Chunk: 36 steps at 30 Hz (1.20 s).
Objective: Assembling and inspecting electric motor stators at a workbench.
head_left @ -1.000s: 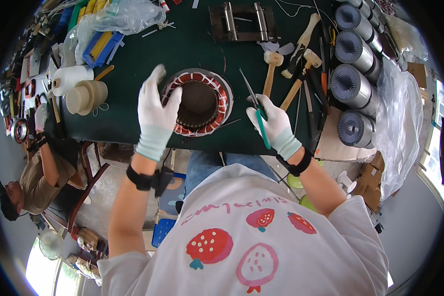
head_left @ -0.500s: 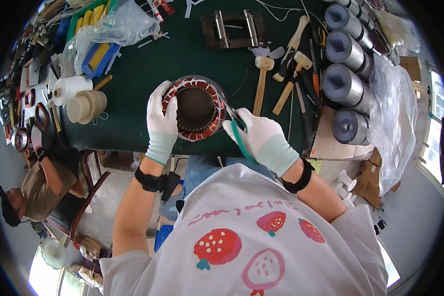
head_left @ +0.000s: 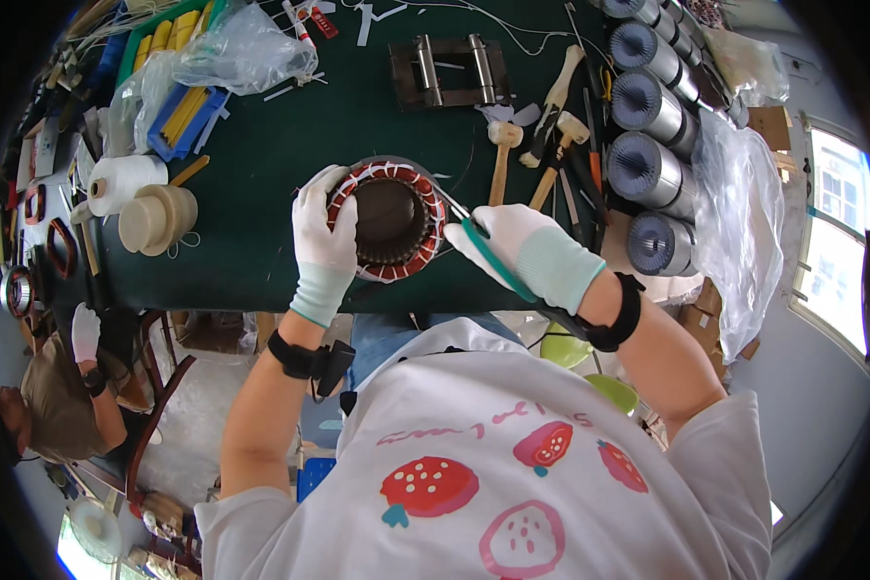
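Note:
A motor stator (head_left: 397, 172) with copper windings laced in white cord stands on the green bench, its dark bore facing up. My left hand (head_left: 321, 232), in a white glove, is wrapped round the stator's left side, thumb at the rim of the windings. My right hand (head_left: 532, 242), also gloved, is closed on scissors (head_left: 494, 255) with green handles. Their metal blades point up and left, beside the right edge of the windings. Whether the blades touch the cord, I cannot tell.
Mallets (head_left: 505, 145) and other hand tools lie to the right, before a row of metal stators (head_left: 638, 160) and clear plastic sheeting (head_left: 739, 227). A metal fixture (head_left: 449, 82) sits farther back. Thread spools (head_left: 150, 220) and a blue bin (head_left: 179, 135) stand left. A co-worker (head_left: 68, 401) is at far left.
My right hand has drawn a little to the right with the scissors, still holding them. My left hand stays on the stator. The co-worker's gloved hand has moved off a wound ring; the view has shifted slightly.

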### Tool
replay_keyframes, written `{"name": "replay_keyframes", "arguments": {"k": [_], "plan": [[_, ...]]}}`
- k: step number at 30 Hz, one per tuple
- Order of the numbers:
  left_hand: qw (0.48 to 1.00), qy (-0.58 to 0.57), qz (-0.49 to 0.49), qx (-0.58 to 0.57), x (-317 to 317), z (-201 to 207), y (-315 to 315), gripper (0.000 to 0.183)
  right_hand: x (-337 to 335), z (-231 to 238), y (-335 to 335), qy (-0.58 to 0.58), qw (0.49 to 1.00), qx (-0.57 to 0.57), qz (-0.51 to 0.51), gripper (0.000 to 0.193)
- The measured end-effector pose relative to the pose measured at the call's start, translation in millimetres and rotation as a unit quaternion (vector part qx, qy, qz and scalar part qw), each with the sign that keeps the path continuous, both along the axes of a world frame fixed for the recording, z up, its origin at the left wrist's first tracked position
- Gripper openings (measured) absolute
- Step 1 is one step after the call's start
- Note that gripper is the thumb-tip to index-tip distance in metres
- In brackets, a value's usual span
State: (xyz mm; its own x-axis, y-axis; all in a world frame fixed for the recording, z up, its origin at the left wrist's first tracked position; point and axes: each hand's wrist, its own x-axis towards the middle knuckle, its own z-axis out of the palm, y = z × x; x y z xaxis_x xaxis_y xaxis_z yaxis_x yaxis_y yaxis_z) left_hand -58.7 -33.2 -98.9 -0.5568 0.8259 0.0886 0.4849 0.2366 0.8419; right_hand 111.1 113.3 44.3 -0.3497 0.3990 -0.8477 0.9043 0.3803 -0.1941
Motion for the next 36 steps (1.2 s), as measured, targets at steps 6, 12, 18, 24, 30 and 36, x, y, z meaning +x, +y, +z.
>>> {"name": "replay_keyframes", "arguments": {"k": [6, 12, 18, 24, 30, 36], "plan": [[1.0, -0.017, -0.006, -0.006, -2.8, 5.8, 1.5, 0.035, 43.0, -38.0, -3.4, 0.139, 0.986, 0.028, -0.083, 0.041], [1.0, -0.007, -0.012, -0.012, -3.6, 4.4, -1.0, 0.034, 46.1, -66.4, 4.3, 0.198, 0.979, 0.039, 0.006, 0.053], [1.0, 0.001, -0.016, -0.011, -2.1, 2.8, 0.5, 0.033, 41.7, -97.8, 30.7, 0.295, 0.946, 0.069, 0.111, 0.048], [1.0, -0.015, -0.007, -0.009, -2.1, 5.8, 2.7, 0.033, 40.1, -120.2, 43.2, 0.304, 0.936, 0.091, 0.155, 0.042], [0.998, -0.067, 0.008, -0.004, -11.3, 21.5, -29.5, 0.045, 67.1, -131.0, 16.7, 0.43, 0.895, 0.116, -0.009, 0.027], [0.979, -0.021, 0.139, -0.149, -40.6, 36.7, -172.5, 0.038, 135.6, -161.4, 23.3, 0.243, 0.932, 0.148, -0.226, 0.044]]}}
